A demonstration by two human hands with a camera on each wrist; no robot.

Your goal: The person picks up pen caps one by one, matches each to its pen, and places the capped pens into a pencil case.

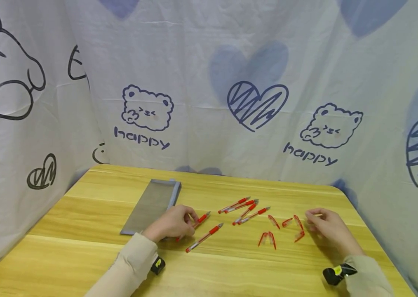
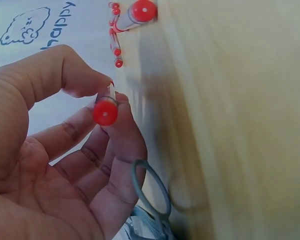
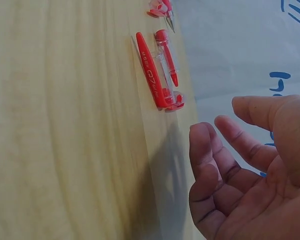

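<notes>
My left hand (image 1: 174, 223) pinches a red gel pen (image 2: 105, 112) between thumb and fingers, its red end facing the left wrist camera. In the head view the bare metal tip of this pen points away to the right. Another uncapped pen (image 1: 204, 238) lies on the table just right of that hand. My right hand (image 1: 328, 227) hovers at the right with relaxed, parted fingers and holds nothing. Beside its fingertips lie several loose red pen caps (image 1: 298, 222), with printed clips showing on one cap (image 3: 150, 75) in the right wrist view.
Several more uncapped red pens (image 1: 244, 211) lie together behind the middle of the wooden table (image 1: 231, 272). A grey mesh pouch (image 1: 149, 206) lies flat at the left, partly behind the left hand. A printed white curtain (image 1: 201, 123) closes off the back and sides.
</notes>
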